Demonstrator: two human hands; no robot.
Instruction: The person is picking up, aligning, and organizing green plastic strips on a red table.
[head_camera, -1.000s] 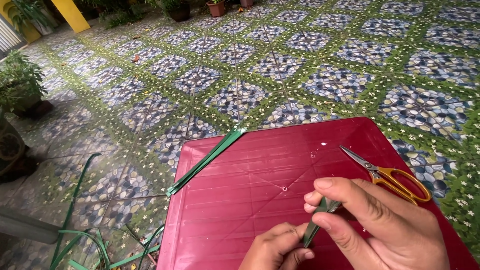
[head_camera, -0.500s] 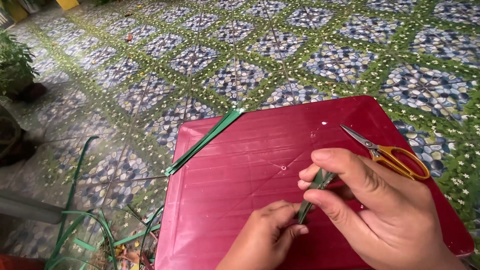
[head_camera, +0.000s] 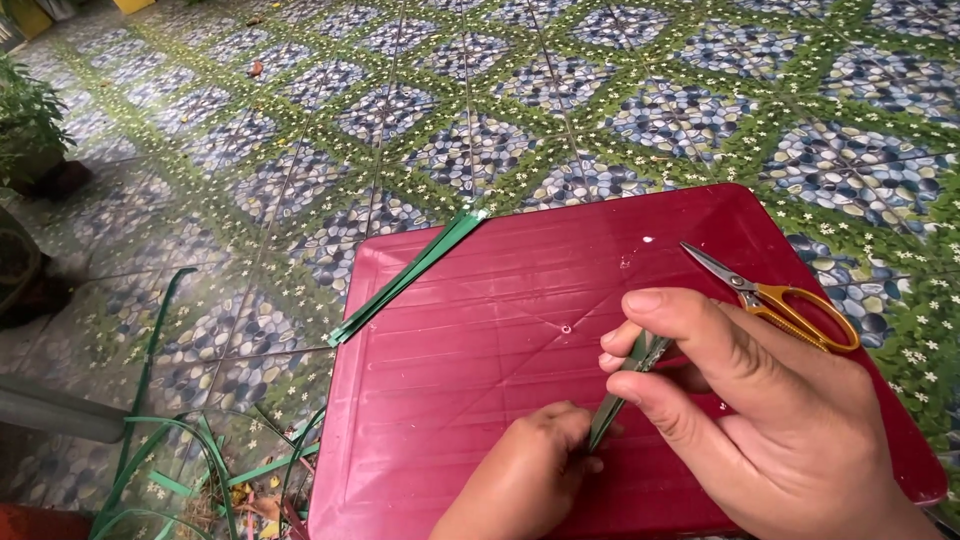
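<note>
Head view: both hands (left (head_camera: 530, 465), right (head_camera: 745, 400)) pinched shut on a green leaf strip (head_camera: 622, 385).

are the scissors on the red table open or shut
Shut: the scissors lie flat on the red table, blades together in one point, orange handles side by side.

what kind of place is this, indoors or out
Likely a home patio or courtyard: a patterned tiled floor, a potted plant at its edge, and a low red plastic table used as a worktop.

The right hand (head_camera: 760, 420) hides the leaf strip's (head_camera: 618, 395) upper end.
</note>
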